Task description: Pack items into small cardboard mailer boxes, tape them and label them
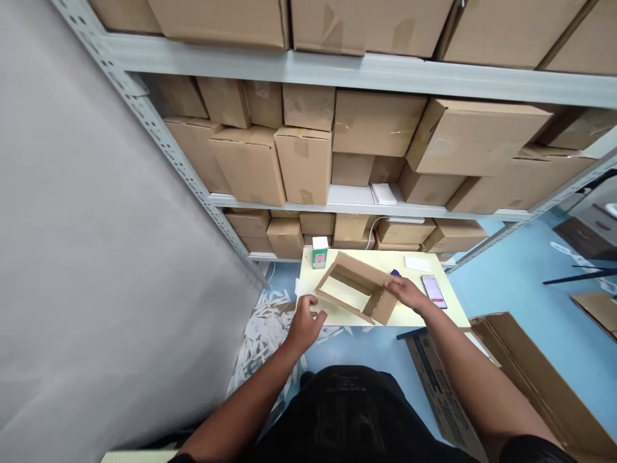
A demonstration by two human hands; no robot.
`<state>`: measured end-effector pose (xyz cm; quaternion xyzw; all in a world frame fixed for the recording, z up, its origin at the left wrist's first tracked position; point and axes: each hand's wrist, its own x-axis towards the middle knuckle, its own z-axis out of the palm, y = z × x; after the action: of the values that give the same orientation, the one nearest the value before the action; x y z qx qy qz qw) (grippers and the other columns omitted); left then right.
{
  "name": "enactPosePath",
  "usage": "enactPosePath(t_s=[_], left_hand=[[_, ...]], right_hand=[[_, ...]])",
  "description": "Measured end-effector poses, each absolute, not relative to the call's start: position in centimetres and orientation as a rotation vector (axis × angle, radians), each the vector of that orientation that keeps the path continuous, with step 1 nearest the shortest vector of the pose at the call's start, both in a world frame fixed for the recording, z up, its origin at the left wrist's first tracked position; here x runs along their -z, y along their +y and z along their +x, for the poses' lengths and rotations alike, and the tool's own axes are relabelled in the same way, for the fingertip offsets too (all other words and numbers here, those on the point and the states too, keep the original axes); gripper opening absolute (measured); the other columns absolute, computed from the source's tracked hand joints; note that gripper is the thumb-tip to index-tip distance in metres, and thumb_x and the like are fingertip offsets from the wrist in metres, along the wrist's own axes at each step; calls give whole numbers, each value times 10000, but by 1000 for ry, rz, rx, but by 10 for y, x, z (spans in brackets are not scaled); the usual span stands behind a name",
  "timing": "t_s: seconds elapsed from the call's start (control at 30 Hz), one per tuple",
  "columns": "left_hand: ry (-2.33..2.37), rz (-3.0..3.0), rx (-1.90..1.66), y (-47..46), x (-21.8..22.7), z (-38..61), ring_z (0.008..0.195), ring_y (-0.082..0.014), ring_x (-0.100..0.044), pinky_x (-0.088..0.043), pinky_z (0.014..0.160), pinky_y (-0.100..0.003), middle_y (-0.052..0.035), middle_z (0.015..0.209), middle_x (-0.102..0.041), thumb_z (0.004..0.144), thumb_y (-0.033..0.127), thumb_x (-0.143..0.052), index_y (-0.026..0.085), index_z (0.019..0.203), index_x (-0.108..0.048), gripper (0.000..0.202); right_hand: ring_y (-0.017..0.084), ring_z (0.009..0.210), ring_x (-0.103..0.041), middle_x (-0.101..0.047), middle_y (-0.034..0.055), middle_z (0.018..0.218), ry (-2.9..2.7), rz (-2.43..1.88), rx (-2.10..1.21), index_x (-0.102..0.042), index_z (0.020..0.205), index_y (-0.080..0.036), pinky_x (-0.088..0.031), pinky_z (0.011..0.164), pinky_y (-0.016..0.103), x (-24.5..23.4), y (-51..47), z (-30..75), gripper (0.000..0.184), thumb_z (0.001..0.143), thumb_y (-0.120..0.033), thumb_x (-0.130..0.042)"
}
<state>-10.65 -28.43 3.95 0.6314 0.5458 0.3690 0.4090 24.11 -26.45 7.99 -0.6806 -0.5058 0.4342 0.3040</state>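
Note:
A small brown cardboard box frame (360, 265) is tilted over the pale yellow table (453, 313); the tabletop shows through its opening. My right hand (409, 293) grips its right side, thumb and fingers closed on the cardboard edge. Off the box's left corner, my left hand (307, 321) is open, its fingers curved and apart with nothing between them. A small dark blue object (396, 273) peeks out behind the box beside my right fingers, mostly hidden. Right of that hand lies a phone (434, 291) with its screen lit.
A green and white carton (319, 253) stands at the table's back left, and a white flat item (417, 263) lies at back right. Shelves (347, 199) full of cardboard boxes rise behind. White paper strips (263, 334) litter the floor; a large open carton (540, 379) sits at right.

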Motion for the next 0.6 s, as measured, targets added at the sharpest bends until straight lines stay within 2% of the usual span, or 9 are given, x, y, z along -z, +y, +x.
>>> enactPosePath(t_s=[0.1,0.17,0.37,0.47,0.6], left_hand=[[1256,1801,-950,-248,-40,-96,1275,-263,-539,-536,1017,-418,-123,1390,-464,814,331,-693,219,1301,-451,555],[1185,1934,-839,-232,-40,-82,1336,-283,-504,-502,1080,-436,-126,1457,-432,776,331,-747,229,1375,-428,687],[1102,2153,-561,-223,-22,-34,1419,-307,-457,-390,1209,-450,-138,1508,-463,766,296,-775,209,1413,-509,705],[1185,2159,-567,-225,-7,-16,1425,-300,-460,-379,1219,-471,-130,1505,-494,787,260,-751,219,1430,-512,687],[1303,2138,-624,-222,5,1,1411,-295,-479,-377,1213,-506,-132,1435,-566,811,225,-712,213,1388,-545,601]], right_hand=[[192,682,-568,-647,10,663,-1382,-1796,-1290,-652,675,-182,-448,648,291,-76,-240,264,222,695,-403,-666],[167,632,-526,-608,-6,600,-1364,-1848,-1359,-631,632,-184,-418,614,275,-72,-223,277,173,672,-347,-670],[147,538,-493,-525,-30,514,-1302,-1838,-1469,-595,620,-191,-406,557,271,-46,-181,307,144,667,-307,-668],[167,595,-553,-594,-7,601,-1251,-1814,-1448,-636,750,-196,-462,599,281,-28,-172,316,196,751,-392,-634],[215,881,-668,-717,58,907,-1169,-1711,-1285,-674,1045,-210,-543,775,303,-4,-191,320,426,875,-571,-526]])
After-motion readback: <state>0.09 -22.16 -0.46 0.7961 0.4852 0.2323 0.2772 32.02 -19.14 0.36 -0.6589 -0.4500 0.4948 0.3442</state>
